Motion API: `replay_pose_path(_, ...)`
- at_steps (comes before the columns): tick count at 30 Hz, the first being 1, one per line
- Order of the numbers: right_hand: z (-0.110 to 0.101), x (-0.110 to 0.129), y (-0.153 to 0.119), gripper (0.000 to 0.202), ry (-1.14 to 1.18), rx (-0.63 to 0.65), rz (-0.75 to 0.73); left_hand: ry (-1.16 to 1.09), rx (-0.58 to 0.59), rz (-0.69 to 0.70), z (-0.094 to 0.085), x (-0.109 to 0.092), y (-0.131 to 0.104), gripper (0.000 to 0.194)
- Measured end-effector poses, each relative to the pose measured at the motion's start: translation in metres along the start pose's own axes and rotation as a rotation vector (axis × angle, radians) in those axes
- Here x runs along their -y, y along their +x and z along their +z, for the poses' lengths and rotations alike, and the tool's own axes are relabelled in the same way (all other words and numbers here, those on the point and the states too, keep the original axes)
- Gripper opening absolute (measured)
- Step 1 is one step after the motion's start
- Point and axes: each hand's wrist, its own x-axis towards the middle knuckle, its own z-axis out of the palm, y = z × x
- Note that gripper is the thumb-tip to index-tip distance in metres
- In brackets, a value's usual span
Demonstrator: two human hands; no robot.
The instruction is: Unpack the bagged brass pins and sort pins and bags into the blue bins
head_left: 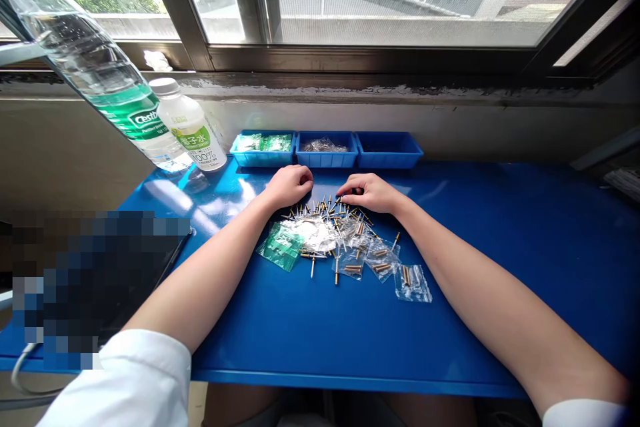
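A loose pile of blind rivets (327, 209) with brass-coloured bodies and silver pins lies on the blue table, mixed with small clear plastic bags. Several bags, such as this zip bag (413, 282), hold copper-coloured pieces. At the pile's left is a green-tinted bag (283, 245). My left hand (290, 185) rests behind the pile's left side with its fingers curled closed; whatever they may hold is hidden. Across from it, my right hand (371, 192) reaches the pile's back edge, thumb and index finger pinched at a rivet.
Behind the hands stand three joined blue bins: the left bin (263, 159) has green packets, the middle bin (327, 160) small metal parts, the right bin (390, 160) a dark inside. A water bottle (100, 67) and a white bottle (193, 127) stand at the back left. A blurred dark object (110, 273) lies left.
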Motion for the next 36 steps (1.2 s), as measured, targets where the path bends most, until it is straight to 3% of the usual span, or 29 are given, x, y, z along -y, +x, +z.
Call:
replay_pose_path(8, -0.004, 0.002, 0.000, 0.008, 0.056, 0.029, 0.008, -0.006, -0.009, 0.006, 0.001, 0.001, 0.000, 0.018)
replay_pose_path(12, -0.006, -0.002, -0.001, 0.013, 0.224, -0.015, 0.043, -0.002, -0.008, 0.009, 0.001, 0.002, -0.001, 0.018)
replay_pose_path(14, -0.003, -0.005, -0.001, 0.017, 0.352, -0.154, 0.078, 0.000, -0.005, 0.006, 0.001, 0.002, 0.000, 0.018)
replay_pose_path(17, 0.001, -0.014, 0.003, 0.019, 0.480, -0.523, 0.148, -0.002, 0.004, 0.004, 0.000, 0.002, 0.000, 0.018)
replay_pose_path(20, 0.002, -0.025, 0.009, 0.016, 0.423, -0.882, 0.187, -0.005, 0.006, 0.007, 0.000, 0.001, -0.001, 0.018)
replay_pose_path(23, -0.003, -0.036, 0.011, 0.014, 0.270, -1.103, 0.213, -0.003, 0.001, 0.007, 0.000, 0.001, -0.001, 0.018)
replay_pose_path(28, -0.012, -0.047, 0.009, 0.015, 0.137, -1.230, 0.288, -0.005, -0.001, 0.010, 0.000, 0.002, -0.001, 0.019)
replay_pose_path(36, -0.011, -0.048, 0.009, 0.016, 0.126, -1.191, 0.380, 0.000, 0.001, 0.017, 0.000, 0.001, -0.001, 0.019)
